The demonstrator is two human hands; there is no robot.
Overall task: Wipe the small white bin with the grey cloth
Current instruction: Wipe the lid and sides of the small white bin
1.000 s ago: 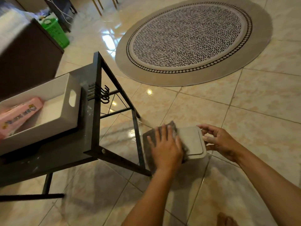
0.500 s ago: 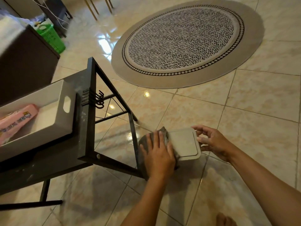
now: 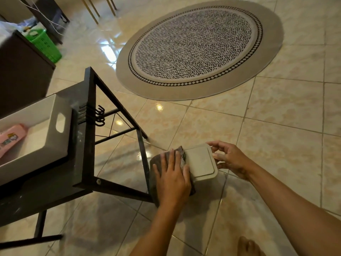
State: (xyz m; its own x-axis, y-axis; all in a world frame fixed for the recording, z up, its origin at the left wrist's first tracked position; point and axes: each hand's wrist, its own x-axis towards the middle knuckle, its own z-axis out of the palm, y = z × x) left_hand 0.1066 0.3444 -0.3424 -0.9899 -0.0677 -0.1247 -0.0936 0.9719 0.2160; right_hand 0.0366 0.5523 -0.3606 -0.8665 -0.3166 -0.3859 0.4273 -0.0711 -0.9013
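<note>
Here, the left hand [image 3: 171, 180] lies flat, fingers straight and spread, pressing the dark grey cloth [image 3: 152, 189] against the left side of the small white plastic bin [image 3: 201, 163]. The right hand [image 3: 229, 159] grips the bin's right edge with curled fingers. The bin is over the glossy beige tiled floor [image 3: 276, 126], just beside a leg of the black metal-framed table [image 3: 86, 154].

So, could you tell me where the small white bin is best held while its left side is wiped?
Hold the small white bin by its lid rim on the right, coming from the right, as the right hand does. The rim juts past the body, giving fingers an edge, and the grey cloth under the left hand covers the left side.
</note>
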